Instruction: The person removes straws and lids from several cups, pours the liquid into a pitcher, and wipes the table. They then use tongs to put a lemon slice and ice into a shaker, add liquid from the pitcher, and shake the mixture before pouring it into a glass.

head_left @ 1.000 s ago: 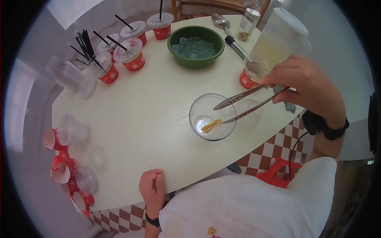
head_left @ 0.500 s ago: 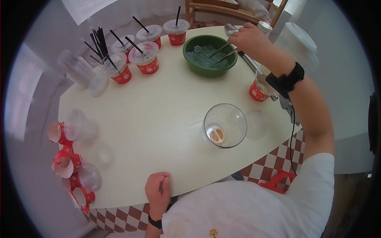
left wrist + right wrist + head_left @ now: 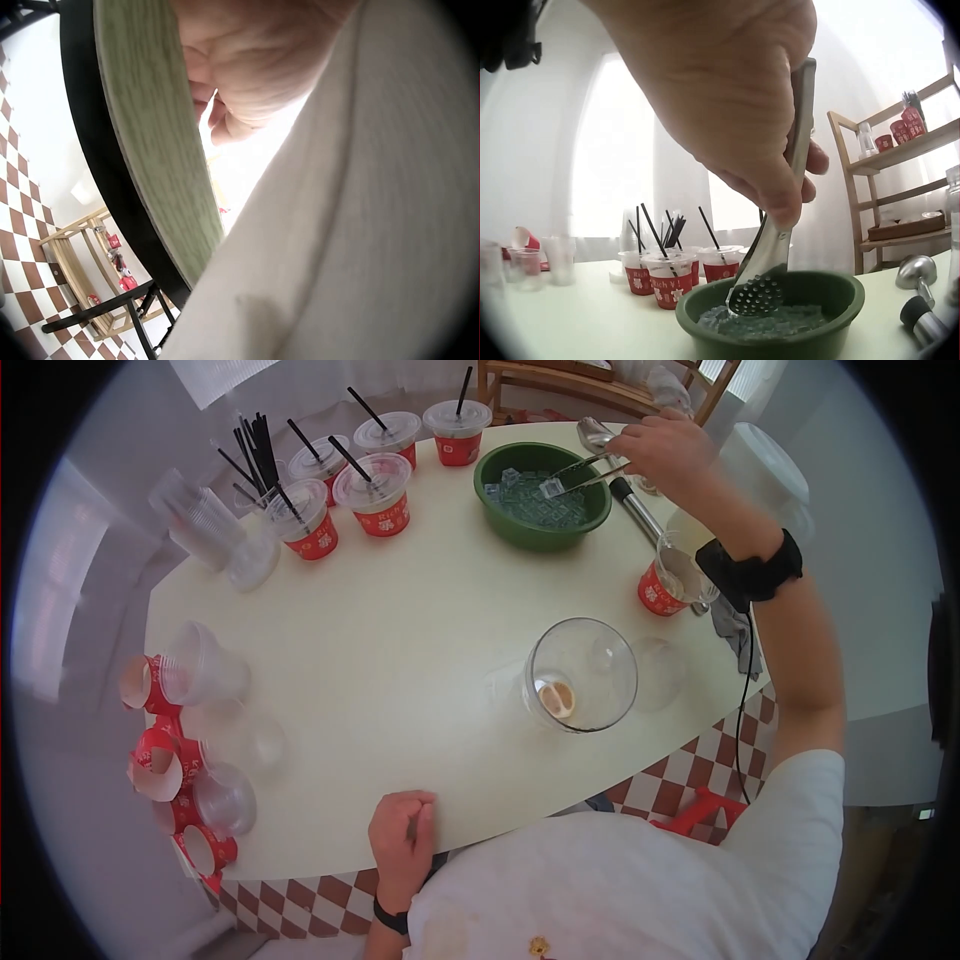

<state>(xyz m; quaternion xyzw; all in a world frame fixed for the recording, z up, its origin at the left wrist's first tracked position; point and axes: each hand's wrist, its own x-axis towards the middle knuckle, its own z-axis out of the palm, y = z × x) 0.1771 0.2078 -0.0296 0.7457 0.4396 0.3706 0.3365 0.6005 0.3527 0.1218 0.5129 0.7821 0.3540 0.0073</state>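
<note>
The right hand (image 3: 668,452) pinches metal tongs (image 3: 592,482) over the green bowl (image 3: 540,538), an ice cube between their tips. In the right wrist view the right hand (image 3: 735,105) holds the tongs (image 3: 769,274) with the perforated end down at the ice (image 3: 780,324). A clear glass container (image 3: 590,650) stands nearer the body, with a lemon slice (image 3: 556,699) at its bottom. At the table's near edge rests the left hand (image 3: 402,845), fingers loosely curled and holding nothing; the left wrist view shows part of the left hand (image 3: 255,67) beside the table edge.
Lidded red cups (image 3: 383,510) with black straws stand at the back left, near stacked clear cups (image 3: 195,515). More cups and red sleeves (image 3: 158,760) lie at the left edge. Right of the bowl are a muddler (image 3: 640,510), a red cup (image 3: 662,592) and a large pitcher (image 3: 755,470).
The right hand has moved the tongs from the glass container to the bowl, leaving the lemon slice in the container, and an ice cube is now between the tips. The left hand stays put.
</note>
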